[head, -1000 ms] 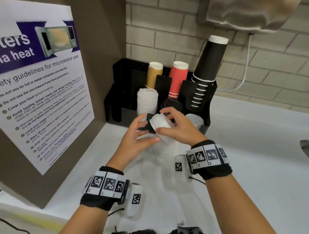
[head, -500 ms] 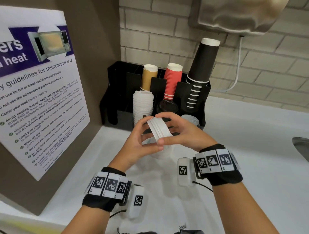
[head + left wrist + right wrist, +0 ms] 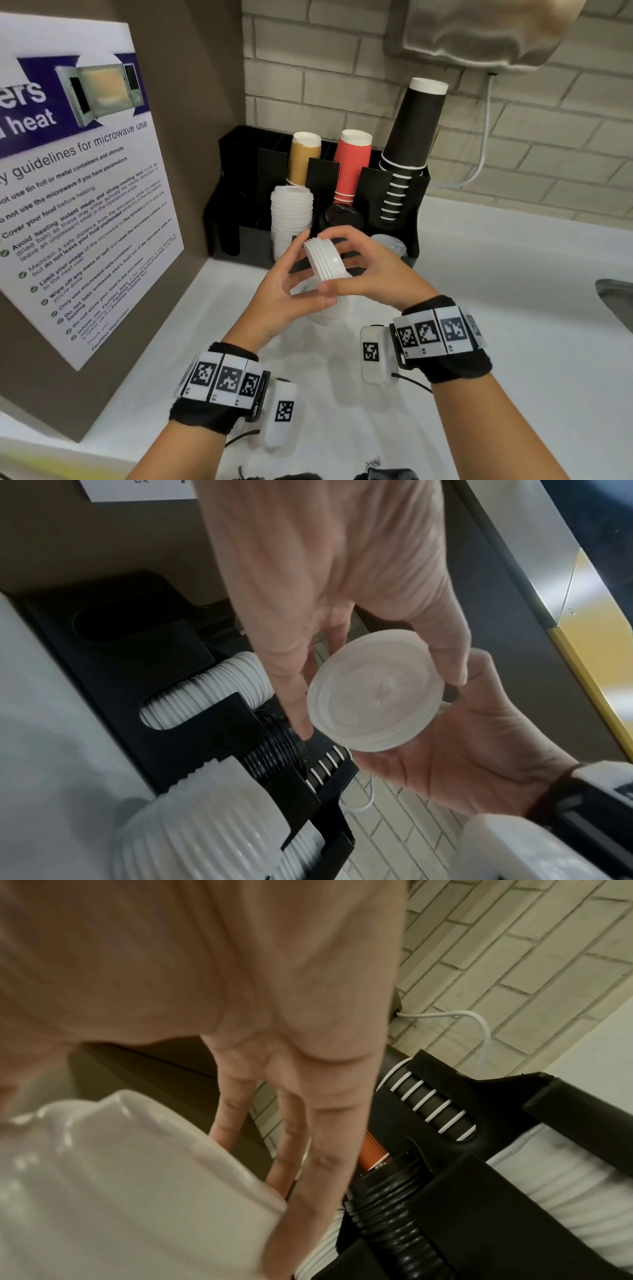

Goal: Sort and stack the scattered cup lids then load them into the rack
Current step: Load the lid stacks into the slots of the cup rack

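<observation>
Both hands are meeting at the centre of the head view, just in front of the black rack (image 3: 236, 205) that is standing against the brick wall (image 3: 342, 78). The right hand (image 3: 370, 270) is gripping a short stack of white lids (image 3: 323, 260), tilted on edge, with the thumb curled under the lower rim and the fingers curled over the top. The left hand (image 3: 284, 294) is touching the same stack from the left side of the frame, fingers fairly straight and spread along the rim; in the left wrist view its fingertips (image 3: 298, 723) are lying against the edge of the lids (image 3: 375, 693) while the right hand (image 3: 445, 764) is cupping them from below. The right wrist view is showing mostly the palm and the blurred lids (image 3: 120, 1177) close to the lens.

Below the hands, a second pile of white lids (image 3: 334, 313) is sitting on the white counter (image 3: 496, 308), partly hidden by the hands.

In the rack, a tall column of white lids (image 3: 291, 219) is filling the left front slot, a black lid stack (image 3: 340, 217) is occupying the slot beside it, and clear lids (image 3: 388, 244) are showing at the right front. Behind them, brown cups (image 3: 305, 157), red cups (image 3: 352, 164) and black cups (image 3: 411, 144) are standing upside down. A microwave notice (image 3: 78, 178) is hanging on the panel at the left of the frame
</observation>
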### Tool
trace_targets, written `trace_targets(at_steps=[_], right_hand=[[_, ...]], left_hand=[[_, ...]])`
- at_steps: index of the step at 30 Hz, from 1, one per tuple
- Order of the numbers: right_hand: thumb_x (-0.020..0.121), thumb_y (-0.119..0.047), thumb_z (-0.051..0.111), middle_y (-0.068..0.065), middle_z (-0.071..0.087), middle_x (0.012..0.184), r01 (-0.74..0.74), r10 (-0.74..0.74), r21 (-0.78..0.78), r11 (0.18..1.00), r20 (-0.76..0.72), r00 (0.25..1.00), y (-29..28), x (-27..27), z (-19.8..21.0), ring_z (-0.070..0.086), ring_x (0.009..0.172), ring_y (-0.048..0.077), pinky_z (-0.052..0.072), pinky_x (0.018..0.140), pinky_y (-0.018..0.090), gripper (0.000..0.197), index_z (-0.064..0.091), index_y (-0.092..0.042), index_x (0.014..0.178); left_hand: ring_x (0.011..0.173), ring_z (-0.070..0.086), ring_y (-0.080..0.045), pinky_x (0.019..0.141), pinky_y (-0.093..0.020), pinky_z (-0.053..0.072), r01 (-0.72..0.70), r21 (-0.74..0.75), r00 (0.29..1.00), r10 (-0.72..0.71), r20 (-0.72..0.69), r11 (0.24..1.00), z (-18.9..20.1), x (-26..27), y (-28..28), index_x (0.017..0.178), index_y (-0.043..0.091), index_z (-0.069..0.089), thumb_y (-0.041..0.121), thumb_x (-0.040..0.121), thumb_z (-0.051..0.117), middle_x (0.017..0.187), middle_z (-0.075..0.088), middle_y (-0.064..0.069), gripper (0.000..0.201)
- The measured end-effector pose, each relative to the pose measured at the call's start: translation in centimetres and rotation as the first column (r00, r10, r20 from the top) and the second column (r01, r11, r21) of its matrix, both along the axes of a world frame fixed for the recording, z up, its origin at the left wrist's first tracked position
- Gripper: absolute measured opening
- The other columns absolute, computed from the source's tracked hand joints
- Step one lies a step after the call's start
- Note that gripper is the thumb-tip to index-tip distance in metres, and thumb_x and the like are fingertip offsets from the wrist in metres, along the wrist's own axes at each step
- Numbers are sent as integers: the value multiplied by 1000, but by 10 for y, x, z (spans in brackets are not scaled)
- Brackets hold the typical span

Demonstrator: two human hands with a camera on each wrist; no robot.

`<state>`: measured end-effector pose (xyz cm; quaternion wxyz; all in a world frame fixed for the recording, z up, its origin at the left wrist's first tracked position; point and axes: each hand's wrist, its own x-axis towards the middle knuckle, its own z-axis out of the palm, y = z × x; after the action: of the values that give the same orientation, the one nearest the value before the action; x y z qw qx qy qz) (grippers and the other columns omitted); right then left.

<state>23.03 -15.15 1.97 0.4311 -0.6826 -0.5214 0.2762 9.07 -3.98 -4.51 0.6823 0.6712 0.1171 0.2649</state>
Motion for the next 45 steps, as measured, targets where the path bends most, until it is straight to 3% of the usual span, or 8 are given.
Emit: trace_targets(at_steps=[3,7,10,22,38,41,43,45], right_hand=[[70,-23,83,-5,60,113,45,-46,38,998,12,999,1,9,3,62,100,7,54,83,20,61,53,-35,121],[68,-22,85,-4,59,107,343,-360,217,914,40,932,0,56,15,61,93,12,51,69,14,59,52,-36,115],[68,-27,85,4,57,115,469,-498,168,867,289,817,1,99,14,57,100,20,48,79,24,65,50,-30,123],[68,-35,80,10,38,137,492,-64,-367,789,748,661,30,129,-15,47,121,33,43,99,48,91,31,-31,145],[83,-40,65,8,45,126,596,64,-378,708,876,478,22,103,-31,47,118,27,40,95,42,63,41,-19,136],[82,-28,64,9,45,130,579,-79,-211,787,897,434,17,90,-28,45,119,28,40,98,45,58,45,-17,136],[81,-20,65,11,51,123,464,-286,27,886,818,500,17,73,-27,49,113,31,41,93,42,48,55,-15,128],[83,-25,67,12,55,112,345,-268,31,938,697,666,21,52,-30,53,105,30,41,88,34,42,58,-14,123]], left_hand=[[127,52,-5,94,-26,52,-2,-22,1000,2,31,1000,-1,-3,3,141,52,31,23,63,88,142,44,20,100],[125,54,-8,88,-18,51,-118,-2,992,118,37,993,1,-12,13,139,47,34,30,64,77,142,45,12,88],[119,59,-7,89,-21,49,-203,10,979,203,33,979,2,-18,20,134,44,41,34,66,74,135,51,11,75],[107,63,-4,80,-13,50,-290,17,957,290,8,957,-3,-19,27,128,39,48,14,87,69,122,58,19,52],[106,64,-3,80,-15,49,-290,27,957,291,-3,956,-5,-19,29,122,45,49,16,87,68,120,58,21,49],[106,64,-5,83,-18,47,-298,17,954,298,-3,954,-6,-19,30,122,44,50,15,87,68,119,59,20,49],[105,64,-5,83,-18,47,-303,15,953,303,-5,953,-7,-19,30,120,43,51,15,87,68,119,59,19,47],[102,64,-4,81,-17,46,-302,17,953,302,-12,953,-9,-19,31,118,42,54,14,88,67,119,60,16,43]])
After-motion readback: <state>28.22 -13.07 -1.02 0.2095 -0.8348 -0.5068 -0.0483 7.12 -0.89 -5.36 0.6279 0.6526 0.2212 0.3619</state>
